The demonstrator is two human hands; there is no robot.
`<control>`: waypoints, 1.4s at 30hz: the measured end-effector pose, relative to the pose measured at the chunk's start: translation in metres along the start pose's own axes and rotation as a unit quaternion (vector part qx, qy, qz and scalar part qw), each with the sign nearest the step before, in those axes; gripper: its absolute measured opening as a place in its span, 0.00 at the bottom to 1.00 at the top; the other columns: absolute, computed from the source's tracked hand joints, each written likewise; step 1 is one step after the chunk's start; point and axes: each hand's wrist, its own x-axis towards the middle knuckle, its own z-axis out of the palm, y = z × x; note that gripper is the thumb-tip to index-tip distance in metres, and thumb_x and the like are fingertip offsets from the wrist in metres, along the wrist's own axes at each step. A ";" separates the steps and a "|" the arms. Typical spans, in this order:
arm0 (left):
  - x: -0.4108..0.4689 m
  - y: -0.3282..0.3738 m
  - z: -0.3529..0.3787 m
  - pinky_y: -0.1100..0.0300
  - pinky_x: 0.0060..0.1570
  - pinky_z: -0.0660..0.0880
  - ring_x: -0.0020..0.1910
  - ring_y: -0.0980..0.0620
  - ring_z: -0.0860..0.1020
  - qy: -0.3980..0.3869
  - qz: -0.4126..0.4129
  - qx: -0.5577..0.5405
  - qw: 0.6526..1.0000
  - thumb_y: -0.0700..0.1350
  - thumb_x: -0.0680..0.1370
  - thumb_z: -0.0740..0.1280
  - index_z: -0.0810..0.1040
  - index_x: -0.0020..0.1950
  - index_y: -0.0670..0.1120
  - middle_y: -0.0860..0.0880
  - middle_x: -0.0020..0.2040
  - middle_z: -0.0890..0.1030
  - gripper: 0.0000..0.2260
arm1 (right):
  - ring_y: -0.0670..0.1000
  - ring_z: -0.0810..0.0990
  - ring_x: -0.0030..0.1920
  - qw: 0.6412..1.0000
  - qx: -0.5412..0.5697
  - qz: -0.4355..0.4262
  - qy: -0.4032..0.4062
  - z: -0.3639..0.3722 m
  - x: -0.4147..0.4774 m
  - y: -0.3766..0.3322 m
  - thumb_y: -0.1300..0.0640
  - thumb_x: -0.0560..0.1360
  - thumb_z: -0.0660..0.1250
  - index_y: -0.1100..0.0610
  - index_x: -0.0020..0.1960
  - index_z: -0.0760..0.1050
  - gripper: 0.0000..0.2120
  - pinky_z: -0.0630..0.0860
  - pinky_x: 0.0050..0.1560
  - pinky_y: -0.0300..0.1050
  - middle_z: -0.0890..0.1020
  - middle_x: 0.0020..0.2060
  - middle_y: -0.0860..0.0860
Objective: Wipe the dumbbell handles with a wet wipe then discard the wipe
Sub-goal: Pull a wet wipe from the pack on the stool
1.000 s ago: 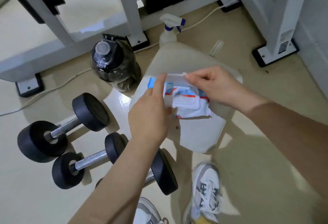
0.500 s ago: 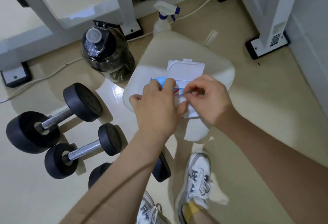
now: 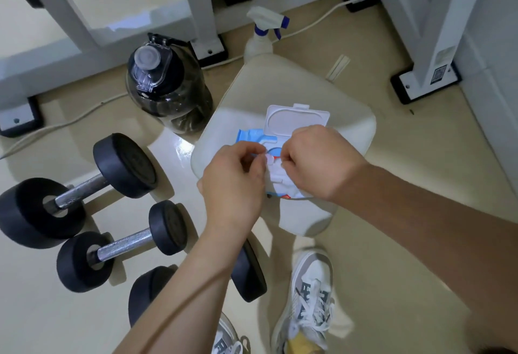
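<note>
Our left hand (image 3: 232,182) steadies the soft wipe pack (image 3: 276,157) on the bench (image 3: 350,129); our right hand (image 3: 316,160) pinches at its opening. The wipe should be limp and light: we'd pull one corner.

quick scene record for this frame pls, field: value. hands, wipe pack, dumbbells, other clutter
left hand: on the wipe pack, fingers pinching at its opening
right hand: pinching at the same opening
wipe pack lid: flipped open
wipe: none clearly pulled free yet
pack support: cream seat pad
dumbbells: three on the floor to the left, the nearest partly hidden by the left forearm; handles untouched, e.g. large dumbbell
other: dark water jug, spray bottle
</note>
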 end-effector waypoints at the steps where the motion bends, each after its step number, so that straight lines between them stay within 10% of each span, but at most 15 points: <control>1: 0.000 -0.001 0.000 0.46 0.51 0.75 0.43 0.53 0.79 -0.001 -0.002 -0.002 1.000 0.48 0.75 0.68 0.79 0.44 0.58 0.56 0.40 0.81 0.04 | 0.55 0.69 0.40 1.000 -0.024 -0.008 -0.010 0.000 0.003 -0.001 0.59 0.75 0.59 0.55 0.35 0.65 0.11 0.63 0.38 0.44 0.68 0.34 0.52; 13: -0.002 0.009 -0.011 0.54 0.46 0.65 0.45 0.48 0.75 -0.078 0.172 0.201 0.961 0.47 0.71 0.58 0.80 0.53 0.59 0.52 0.44 0.72 0.16 | 0.58 0.68 0.37 0.998 0.040 -0.004 -0.039 0.001 -0.004 0.010 0.58 0.73 0.60 0.57 0.44 0.65 0.03 0.63 0.38 0.50 0.66 0.41 0.54; 20: 0.011 0.023 -0.007 0.48 0.52 0.74 0.49 0.47 0.75 -0.116 0.101 0.236 0.960 0.61 0.73 0.65 0.78 0.52 0.59 0.52 0.48 0.72 0.11 | 0.50 0.65 0.34 0.957 0.279 0.019 0.080 0.012 -0.018 0.030 0.55 0.66 0.56 0.55 0.38 0.64 0.03 0.58 0.35 0.41 0.68 0.33 0.49; 31: 0.032 0.021 0.002 0.48 0.49 0.76 0.50 0.45 0.76 -0.124 0.040 0.141 0.981 0.56 0.73 0.69 0.80 0.43 0.59 0.51 0.45 0.76 0.03 | 0.51 0.73 0.34 0.614 0.735 0.270 0.101 0.021 -0.017 0.035 0.62 0.74 0.59 0.60 0.41 0.71 0.04 0.73 0.38 0.44 0.70 0.28 0.52; 38: 0.032 0.028 0.006 0.45 0.48 0.77 0.52 0.43 0.76 -0.120 -0.037 0.032 0.992 0.67 0.66 0.62 0.79 0.33 0.65 0.54 0.39 0.80 0.11 | 0.46 0.74 0.38 0.851 0.486 0.110 0.168 0.018 -0.026 0.015 0.55 0.70 0.74 0.51 0.58 0.74 0.18 0.74 0.43 0.35 0.72 0.47 0.46; 42: 0.033 0.024 0.004 0.42 0.50 0.76 0.51 0.42 0.77 -0.129 -0.037 0.012 0.991 0.70 0.65 0.59 0.80 0.35 0.62 0.51 0.41 0.81 0.17 | 0.48 0.74 0.36 0.896 0.367 0.103 0.228 0.026 -0.018 0.017 0.54 0.68 0.74 0.54 0.49 0.77 0.12 0.75 0.42 0.44 0.75 0.43 0.50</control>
